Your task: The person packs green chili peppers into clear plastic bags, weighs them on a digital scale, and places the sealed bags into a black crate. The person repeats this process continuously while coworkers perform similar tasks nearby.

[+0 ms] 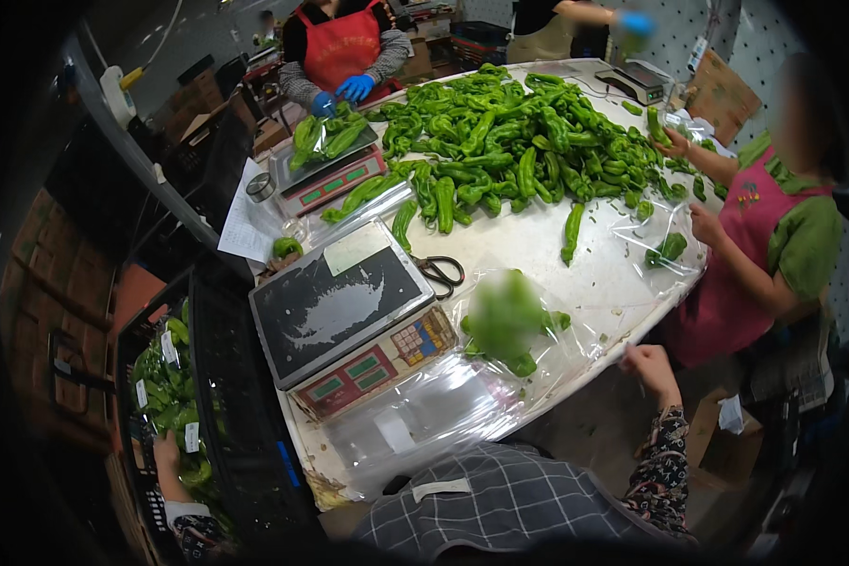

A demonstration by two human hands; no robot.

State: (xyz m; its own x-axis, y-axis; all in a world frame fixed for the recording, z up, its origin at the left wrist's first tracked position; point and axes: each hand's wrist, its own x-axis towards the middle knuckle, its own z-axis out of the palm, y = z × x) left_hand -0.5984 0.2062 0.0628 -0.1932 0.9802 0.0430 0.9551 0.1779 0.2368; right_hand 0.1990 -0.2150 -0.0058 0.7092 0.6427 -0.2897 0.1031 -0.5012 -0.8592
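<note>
My left hand [166,455] reaches down into a black crate [219,415] at the left, against clear bags of green peppers [165,377] with white labels. Its fingertips are hard to make out there. Just off the table's right front edge, my right hand [653,374] is closed with its fingers curled; whether anything is pinched in it cannot be seen. In front of me a clear plastic bag [580,341] lies with green peppers [524,363] in or on it, partly blurred. Beside it stands a digital scale [349,292] with a wet-looking dark top, bare of peppers.
A big heap of long green peppers [500,141] covers the far table [528,236]. Black-handled scissors [441,272] and flat clear bags [424,424] lie by the scale. A second scale [335,181] bears bagged peppers. Co-workers [344,57] stand across and at the right [755,245].
</note>
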